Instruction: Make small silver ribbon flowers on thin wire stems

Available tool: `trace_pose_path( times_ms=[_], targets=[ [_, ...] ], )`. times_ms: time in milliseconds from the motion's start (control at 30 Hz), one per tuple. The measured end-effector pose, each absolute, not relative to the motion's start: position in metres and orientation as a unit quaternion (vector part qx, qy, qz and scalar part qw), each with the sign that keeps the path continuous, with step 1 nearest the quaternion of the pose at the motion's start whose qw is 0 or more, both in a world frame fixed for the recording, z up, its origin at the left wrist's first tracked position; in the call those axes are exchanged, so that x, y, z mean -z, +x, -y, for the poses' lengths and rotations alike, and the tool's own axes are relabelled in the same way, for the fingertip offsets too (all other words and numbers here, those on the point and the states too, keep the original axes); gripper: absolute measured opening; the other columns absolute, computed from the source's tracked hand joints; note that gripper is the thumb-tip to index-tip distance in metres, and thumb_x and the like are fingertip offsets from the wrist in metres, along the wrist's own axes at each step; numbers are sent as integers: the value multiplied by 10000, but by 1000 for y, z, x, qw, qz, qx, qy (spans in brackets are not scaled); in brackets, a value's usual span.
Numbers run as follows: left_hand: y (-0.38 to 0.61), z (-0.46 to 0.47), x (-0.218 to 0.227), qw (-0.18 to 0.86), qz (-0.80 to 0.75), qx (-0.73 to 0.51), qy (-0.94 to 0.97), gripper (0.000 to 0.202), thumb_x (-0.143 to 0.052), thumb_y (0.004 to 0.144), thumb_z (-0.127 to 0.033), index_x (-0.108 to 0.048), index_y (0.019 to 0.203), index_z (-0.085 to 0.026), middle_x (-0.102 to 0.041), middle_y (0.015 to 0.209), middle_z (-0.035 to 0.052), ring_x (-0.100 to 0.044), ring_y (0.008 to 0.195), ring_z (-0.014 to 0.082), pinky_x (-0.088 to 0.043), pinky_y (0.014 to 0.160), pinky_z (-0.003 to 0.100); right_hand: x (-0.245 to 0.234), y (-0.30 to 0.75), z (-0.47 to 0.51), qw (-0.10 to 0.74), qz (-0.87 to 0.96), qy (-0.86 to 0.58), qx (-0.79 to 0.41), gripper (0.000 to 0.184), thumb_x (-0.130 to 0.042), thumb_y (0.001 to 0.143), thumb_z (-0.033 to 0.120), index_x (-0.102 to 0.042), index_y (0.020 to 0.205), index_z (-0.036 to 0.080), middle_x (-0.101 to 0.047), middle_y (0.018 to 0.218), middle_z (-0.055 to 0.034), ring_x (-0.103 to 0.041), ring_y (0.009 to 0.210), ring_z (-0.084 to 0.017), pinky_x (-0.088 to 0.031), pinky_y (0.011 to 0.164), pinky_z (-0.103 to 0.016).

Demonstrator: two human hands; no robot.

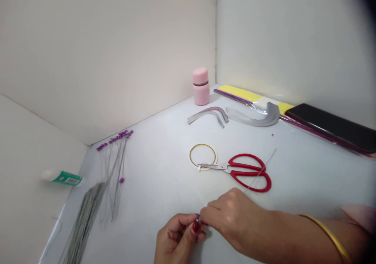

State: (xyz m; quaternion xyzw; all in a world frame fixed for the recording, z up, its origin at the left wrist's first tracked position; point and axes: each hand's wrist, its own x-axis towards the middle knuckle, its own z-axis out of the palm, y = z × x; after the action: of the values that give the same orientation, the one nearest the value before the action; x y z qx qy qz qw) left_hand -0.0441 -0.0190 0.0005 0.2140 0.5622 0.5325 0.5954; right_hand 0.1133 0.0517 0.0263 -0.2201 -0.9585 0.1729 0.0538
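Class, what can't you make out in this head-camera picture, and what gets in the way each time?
All in the head view:
- What the left hand and right hand may hold: hidden by the fingers.
- Near ends of the grey wires: cut off by the bottom edge.
- Right end of the black slab: cut off by the right edge.
- Green label's print: too small and blurred.

Wears a plain, smooth bangle of gold-coloured metal [326, 229] around the right forearm [286, 232]. Shows glossy, dark red nail polish [195, 227] on the thumb [188, 239] of the left hand [174, 236]. Has also pale pink cloth [358, 216] beside the same forearm, too blurred to tell if part of a sleeve.
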Motion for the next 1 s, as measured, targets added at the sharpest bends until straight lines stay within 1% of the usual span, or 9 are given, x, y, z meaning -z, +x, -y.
trace_pose_path(
  times_ms=[233,433,567,667,833,933,1000],
  targets=[
    [-44,19,-1,585,-569,-532,228,243,-801,524,-333,-712,633,-135,-692,525,31,-592,479,84,-461,515,160,-25,114,-52,50,958,-223,-171,166,-438,728,68,-491,814,201,-612,691,21,-503,528,-137,-203,480,-278],
    [-44,18,-2,552,-595,-538,229,276,-801,509,-358,-709,643,-135,-703,558,48,-610,492,119,-493,527,204,-26,115,-53,75,957,-224,-171,152,-436,754,76,-490,820,202,-605,699,23,-497,544,-135,-214,490,-274],
    [-43,18,-4,543,-580,-564,226,277,-803,503,-367,-719,651,-148,-701,553,42,-610,494,101,-485,518,167,-31,114,-54,84,955,-227,-172,171,-417,750,54,-489,805,198,-591,677,22,-487,533,-133,-228,493,-269],
    [-41,18,-4,540,-573,-577,217,295,-797,517,-375,-728,712,-165,-704,560,35,-615,493,96,-490,519,161,-33,114,-54,85,954,-232,-172,192,-404,742,40,-489,808,199,-588,678,20,-487,536,-136,-245,499,-268],
    [-41,18,-5,519,-566,-599,226,328,-770,570,-372,-711,829,-180,-721,651,46,-638,537,123,-495,503,184,-29,116,-53,95,953,-226,-175,198,-403,747,45,-490,838,198,-595,709,13,-504,573,-141,-268,517,-268],
    [-40,18,-5,492,-585,-602,233,332,-768,570,-378,-699,827,-180,-733,727,67,-650,591,130,-497,510,168,-26,116,-53,107,953,-229,-167,190,-393,751,43,-483,823,194,-587,692,9,-500,567,-143,-267,513,-269],
    [-39,20,-3,464,-584,-618,249,328,-786,543,-359,-689,805,-188,-731,762,59,-654,622,132,-509,537,165,-26,116,-52,112,952,-235,-163,181,-388,751,43,-479,799,192,-582,679,7,-500,564,-143,-266,512,-269]
  ],
)
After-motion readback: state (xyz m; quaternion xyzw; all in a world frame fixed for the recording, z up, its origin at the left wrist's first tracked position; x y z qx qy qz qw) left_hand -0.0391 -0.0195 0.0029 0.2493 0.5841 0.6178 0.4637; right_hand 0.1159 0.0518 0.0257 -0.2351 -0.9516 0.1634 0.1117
